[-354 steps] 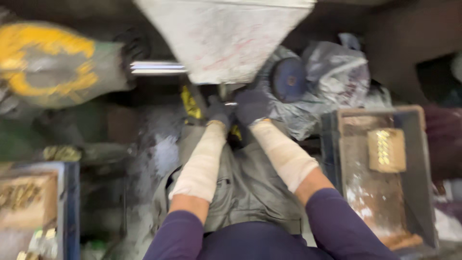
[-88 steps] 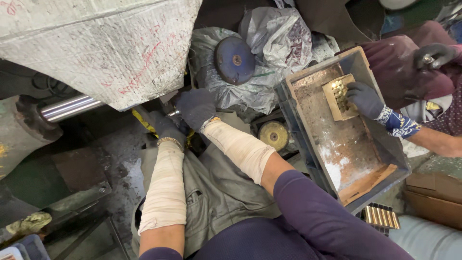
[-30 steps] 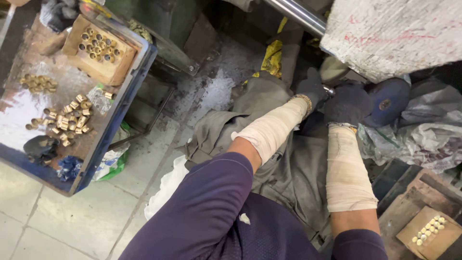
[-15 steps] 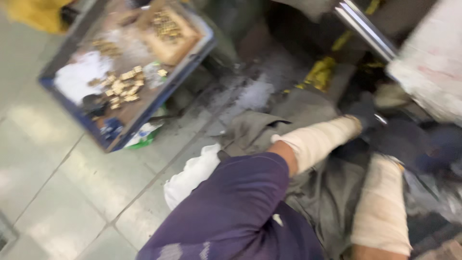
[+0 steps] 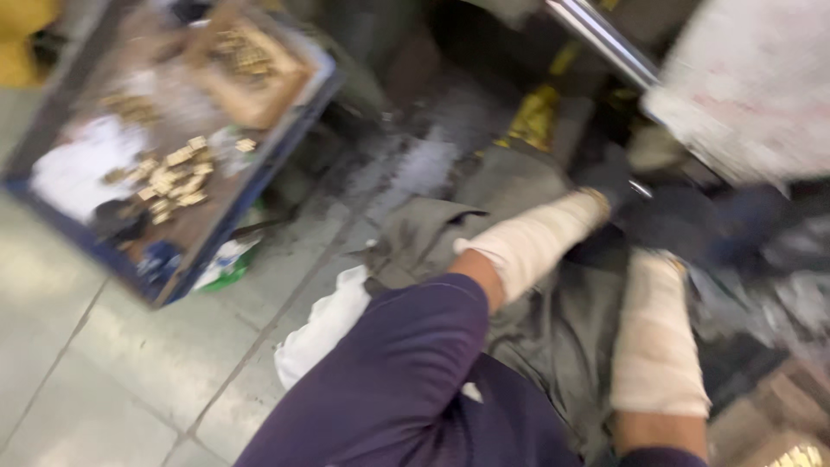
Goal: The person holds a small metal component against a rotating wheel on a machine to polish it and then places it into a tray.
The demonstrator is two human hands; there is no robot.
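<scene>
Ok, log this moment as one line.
left hand: gloved, under block | right hand: gloved, beside it | grip: unclear, blurred | tray: on floor, left

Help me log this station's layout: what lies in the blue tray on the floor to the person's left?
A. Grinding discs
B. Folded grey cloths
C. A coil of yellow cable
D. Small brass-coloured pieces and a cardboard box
D: the blue tray holds scattered small brass-coloured pieces and a cardboard box.

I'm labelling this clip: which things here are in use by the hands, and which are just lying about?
In use:
left hand, dark-gloved
right hand, dark-gloved
steel rod above the hands
white slab above them

Lying about:
blue tray of small brass parts
white rag
grey cloth
</scene>
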